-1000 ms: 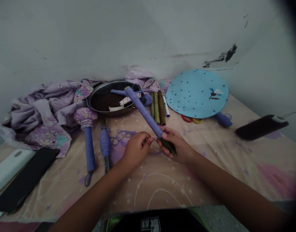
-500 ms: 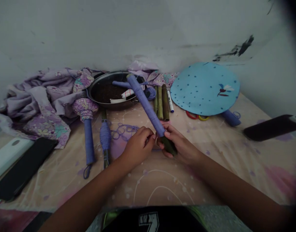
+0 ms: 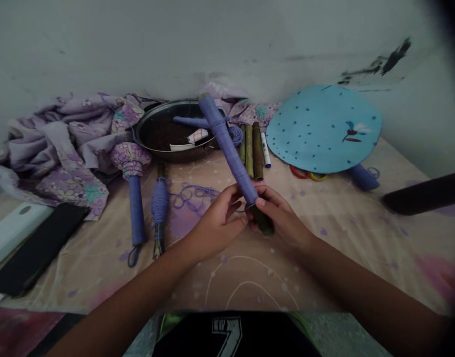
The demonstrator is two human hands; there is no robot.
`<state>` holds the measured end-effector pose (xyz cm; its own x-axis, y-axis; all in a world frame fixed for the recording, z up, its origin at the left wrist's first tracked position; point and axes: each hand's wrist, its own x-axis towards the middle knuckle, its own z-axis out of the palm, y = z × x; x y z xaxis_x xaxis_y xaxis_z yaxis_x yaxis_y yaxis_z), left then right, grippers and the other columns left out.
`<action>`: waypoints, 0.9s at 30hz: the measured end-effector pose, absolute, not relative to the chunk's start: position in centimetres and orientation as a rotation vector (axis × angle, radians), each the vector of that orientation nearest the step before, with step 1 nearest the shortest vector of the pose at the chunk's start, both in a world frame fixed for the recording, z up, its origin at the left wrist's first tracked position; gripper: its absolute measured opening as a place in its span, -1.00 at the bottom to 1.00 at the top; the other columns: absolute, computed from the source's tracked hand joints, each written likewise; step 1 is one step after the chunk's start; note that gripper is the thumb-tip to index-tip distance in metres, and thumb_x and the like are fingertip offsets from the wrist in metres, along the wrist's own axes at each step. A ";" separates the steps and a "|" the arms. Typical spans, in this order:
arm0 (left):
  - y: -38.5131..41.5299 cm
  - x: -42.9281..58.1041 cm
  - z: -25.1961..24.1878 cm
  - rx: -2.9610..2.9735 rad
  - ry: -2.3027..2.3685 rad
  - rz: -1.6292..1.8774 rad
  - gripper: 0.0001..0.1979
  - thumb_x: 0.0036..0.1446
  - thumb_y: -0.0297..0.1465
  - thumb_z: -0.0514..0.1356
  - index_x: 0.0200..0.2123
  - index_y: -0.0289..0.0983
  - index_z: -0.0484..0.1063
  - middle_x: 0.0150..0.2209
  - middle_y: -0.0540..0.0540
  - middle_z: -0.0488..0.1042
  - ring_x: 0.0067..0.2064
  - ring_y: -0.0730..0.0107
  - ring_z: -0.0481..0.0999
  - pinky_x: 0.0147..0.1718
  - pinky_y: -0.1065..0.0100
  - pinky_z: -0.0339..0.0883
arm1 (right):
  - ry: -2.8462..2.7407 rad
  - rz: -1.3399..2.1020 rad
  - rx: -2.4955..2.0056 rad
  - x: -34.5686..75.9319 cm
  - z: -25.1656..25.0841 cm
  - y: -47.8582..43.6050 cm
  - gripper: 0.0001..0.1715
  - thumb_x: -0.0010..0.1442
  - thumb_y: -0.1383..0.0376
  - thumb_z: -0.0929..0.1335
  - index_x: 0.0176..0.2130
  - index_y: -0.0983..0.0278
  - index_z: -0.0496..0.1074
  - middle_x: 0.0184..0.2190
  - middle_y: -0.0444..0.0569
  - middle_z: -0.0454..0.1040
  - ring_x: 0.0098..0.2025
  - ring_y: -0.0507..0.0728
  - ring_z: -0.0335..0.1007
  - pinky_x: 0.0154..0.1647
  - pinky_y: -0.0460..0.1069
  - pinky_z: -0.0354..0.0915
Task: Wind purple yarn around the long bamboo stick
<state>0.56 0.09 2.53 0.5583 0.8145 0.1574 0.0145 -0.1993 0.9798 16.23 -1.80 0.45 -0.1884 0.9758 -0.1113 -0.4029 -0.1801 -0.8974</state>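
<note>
Both your hands work close together above a printed bedsheet [image 3: 101, 270] in the head view. Your right hand [image 3: 281, 215] is closed around the bare green end of a purple-wrapped bamboo stick [image 3: 225, 144], which slants up and away from you, its far tip reaching over a steel pan [image 3: 153, 113]. Your left hand [image 3: 216, 220] sits just beside the stick, half open, its fingers [image 3: 235, 196] curled toward the edge of the wrapping. Whether they pinch a thread there is too fine to tell.

To work well here, it seems best to keep your right grip firm and the stick steady, leaving your left fingers free at the wrapping's edge.

Near your hands lie loose purple thread loops [image 3: 192, 194], a wrapped stick with a floral cloth head [image 3: 136, 210], and a shorter thread-wound piece [image 3: 159, 208]. Beyond them stand bare bamboo pieces [image 3: 249, 151], a white marker [image 3: 265, 149], and a blue dotted paper disc [image 3: 324, 129]. A crumpled floral cloth [image 3: 64, 144] lies to the left.

Compared with the earlier frame, your left hand has opened from its tighter pinch, the stick stands steeper, and everything on the sheet sits higher in the view.
</note>
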 end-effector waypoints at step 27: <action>0.5 2.0 -1.0 0.945 0.675 0.926 -0.69 -0.04 -0.27 0.29 -0.27 -0.31 0.32 -0.53 0.07 0.34 -0.53 0.59 0.34 -0.54 0.50 0.33 | -0.724 1.679 -0.893 15.9 -0.4 -1.6 -0.65 -0.03 0.14 0.45 -0.35 0.26 0.28 -0.57 -0.16 0.42 -0.60 -0.03 0.32 -0.68 -0.16 0.25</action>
<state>2.02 0.45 -1.04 0.4560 0.8854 -0.0902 -0.3568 0.2747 0.8929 15.85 -1.56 -0.45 -0.1686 0.9639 -0.2059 -0.5118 -0.2641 -0.8175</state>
